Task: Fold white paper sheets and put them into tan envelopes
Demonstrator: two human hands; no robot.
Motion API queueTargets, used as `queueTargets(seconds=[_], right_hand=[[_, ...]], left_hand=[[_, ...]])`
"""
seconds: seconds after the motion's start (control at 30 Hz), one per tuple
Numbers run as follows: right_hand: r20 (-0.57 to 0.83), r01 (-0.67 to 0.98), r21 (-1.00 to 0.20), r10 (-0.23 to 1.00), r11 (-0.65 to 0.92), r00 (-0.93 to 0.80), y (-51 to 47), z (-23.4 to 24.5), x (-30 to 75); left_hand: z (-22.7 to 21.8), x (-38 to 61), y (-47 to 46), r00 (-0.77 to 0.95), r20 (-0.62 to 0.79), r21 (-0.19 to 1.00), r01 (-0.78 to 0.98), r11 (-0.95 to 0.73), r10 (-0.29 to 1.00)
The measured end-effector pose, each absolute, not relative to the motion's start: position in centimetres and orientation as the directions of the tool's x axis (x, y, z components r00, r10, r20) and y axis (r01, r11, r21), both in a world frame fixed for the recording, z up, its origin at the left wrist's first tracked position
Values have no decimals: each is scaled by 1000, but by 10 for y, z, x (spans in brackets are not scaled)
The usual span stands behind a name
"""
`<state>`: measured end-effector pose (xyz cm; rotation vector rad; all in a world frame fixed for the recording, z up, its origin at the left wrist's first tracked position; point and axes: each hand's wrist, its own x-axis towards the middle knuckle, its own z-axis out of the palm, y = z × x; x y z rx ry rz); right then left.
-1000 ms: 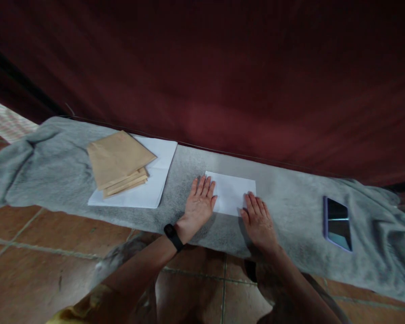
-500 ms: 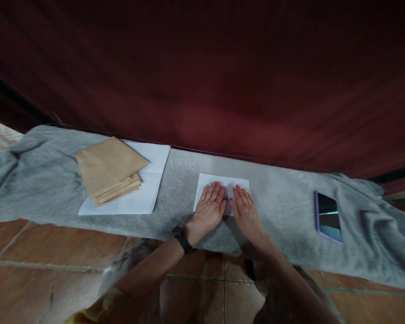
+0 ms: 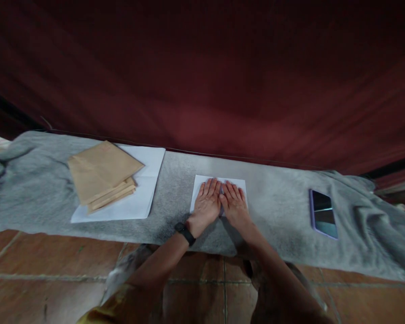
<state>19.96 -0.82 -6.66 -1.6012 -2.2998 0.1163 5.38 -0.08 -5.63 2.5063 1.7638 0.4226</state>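
Observation:
A white sheet of paper (image 3: 198,181), possibly folded, lies on a grey cloth (image 3: 273,202). My left hand (image 3: 208,200) rests flat on the paper's left part, fingers stretched out and pointing away from me. Beside it my right hand (image 3: 234,204) lies flat on the right part, its fingers a little spread. The hands nearly touch at the thumbs and cover most of the sheet. A dark watch (image 3: 185,233) is on my left wrist.
At the left, several brown paper envelopes (image 3: 104,171) lie stacked on larger white sheets (image 3: 151,175). A phone with a purple edge (image 3: 324,213) lies at the right. A dark red cloth surface (image 3: 202,90) rises behind; tiled floor (image 3: 47,256) shows in front.
My right hand has slid left across the paper, closing the gap to my left hand. The left hand stays flat on the sheet. The view has shifted slightly.

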Motion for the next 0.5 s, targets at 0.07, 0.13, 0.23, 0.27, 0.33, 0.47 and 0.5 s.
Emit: queueTargets(seconds=[0.07,0.13,0.23,0.27,0.33,0.47,0.5], right_hand=[[224,899,-246,924,362,-311,-8,-65,197],[221,900,-239,923,365,-315,-7,-63,195],[211,906,-239,930,349,-302,-3,-60,192],[207,911,-242,935,335,-289,-2,-59,190],[195,919,-243,944,311,-268,0,-58,188],[186,931,-234,953,280,-240,4,-60,183],[191,934,-235,955,271,-229,5,-61,182]], left_hand=[[-55,53,1,305,178,184,924,-336,936],[-55,53,2,297,161,174,930,-323,941],[-54,53,4,286,145,164,937,-308,947],[-54,52,5,282,143,164,939,-303,949],[-54,51,7,275,145,166,940,-297,950],[-54,48,10,269,165,178,938,-297,949],[-54,47,10,265,168,180,939,-294,949]])
